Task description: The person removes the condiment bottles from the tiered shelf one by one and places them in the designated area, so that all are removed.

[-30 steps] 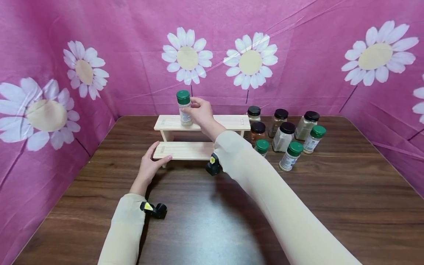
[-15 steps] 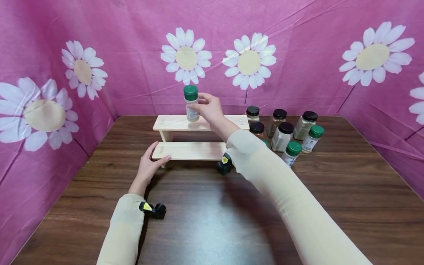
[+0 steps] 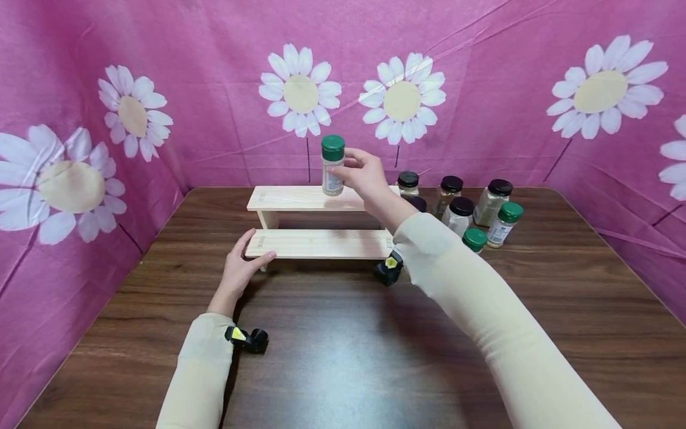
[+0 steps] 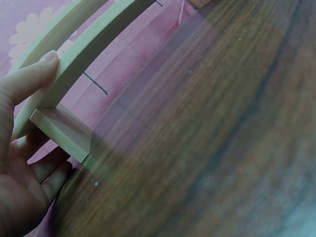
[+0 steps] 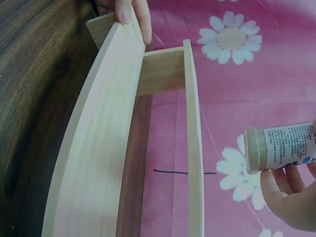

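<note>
My right hand (image 3: pixel 367 174) pinches a green-capped spice jar (image 3: pixel 333 170) upright over the upper step of a pale two-step wooden rack (image 3: pixel 316 244). In the right wrist view the jar's printed label and base (image 5: pixel 276 148) show beside the fingers, apart from the rack's upper board (image 5: pixel 193 123). My left hand (image 3: pixel 243 271) grips the left end of the lower step. From the left wrist, the thumb (image 4: pixel 37 76) lies on the board's front edge, with the other fingers below by the end support (image 4: pixel 64 133).
Right of the rack stand several spice jars, some with black caps (image 3: pixel 462 214) and two green-capped ones, a front jar (image 3: pixel 474 239) and a rear jar (image 3: pixel 505 223). My right sleeve (image 3: pixel 482 310) hides part of this group. A pink daisy-print cloth (image 3: pixel 214 119) hangs behind the brown wooden table (image 3: pixel 300 345).
My right hand has lifted the green-capped jar off the upper step's left part and carried it rightward. My left hand stays on the rack.
</note>
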Motion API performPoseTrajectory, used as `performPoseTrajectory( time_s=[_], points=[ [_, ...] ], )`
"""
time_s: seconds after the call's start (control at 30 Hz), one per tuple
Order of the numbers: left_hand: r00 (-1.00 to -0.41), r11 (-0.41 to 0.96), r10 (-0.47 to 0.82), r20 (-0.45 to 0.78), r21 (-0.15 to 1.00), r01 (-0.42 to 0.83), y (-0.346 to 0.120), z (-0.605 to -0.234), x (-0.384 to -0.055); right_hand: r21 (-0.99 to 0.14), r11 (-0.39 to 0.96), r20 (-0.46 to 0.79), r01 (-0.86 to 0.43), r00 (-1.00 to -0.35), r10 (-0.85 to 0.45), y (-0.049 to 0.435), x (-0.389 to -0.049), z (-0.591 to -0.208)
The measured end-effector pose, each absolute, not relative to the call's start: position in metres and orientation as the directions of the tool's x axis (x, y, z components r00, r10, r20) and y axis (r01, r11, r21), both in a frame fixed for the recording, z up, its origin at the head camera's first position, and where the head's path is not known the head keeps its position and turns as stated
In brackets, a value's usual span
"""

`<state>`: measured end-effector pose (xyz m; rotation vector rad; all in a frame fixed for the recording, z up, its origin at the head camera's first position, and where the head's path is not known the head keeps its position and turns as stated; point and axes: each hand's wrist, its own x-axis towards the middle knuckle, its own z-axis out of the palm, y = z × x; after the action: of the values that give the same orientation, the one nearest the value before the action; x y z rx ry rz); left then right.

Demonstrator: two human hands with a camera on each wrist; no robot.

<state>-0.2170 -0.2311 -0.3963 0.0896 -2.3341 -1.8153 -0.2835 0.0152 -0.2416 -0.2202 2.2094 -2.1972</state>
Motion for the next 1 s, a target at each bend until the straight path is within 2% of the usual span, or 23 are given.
performPoseTrajectory(
  time_s=[0.67, 1.0],
  points=[
    [-0.983, 0.235, -0.15, 0.104, 0.97, 0.067, -0.232, -0.398, -0.217, -0.989, -0.081, 0.13, -0.119, -0.983, -0.133, 0.081, -0.265, -0.234],
    [-0.982, 0.23, -0.156, 0.106, 0.971, 0.068, -0.231, -0.398, -0.217, -0.987, -0.065, 0.151, -0.144, -0.983, -0.108, 0.115, -0.254, -0.234]
  ],
)
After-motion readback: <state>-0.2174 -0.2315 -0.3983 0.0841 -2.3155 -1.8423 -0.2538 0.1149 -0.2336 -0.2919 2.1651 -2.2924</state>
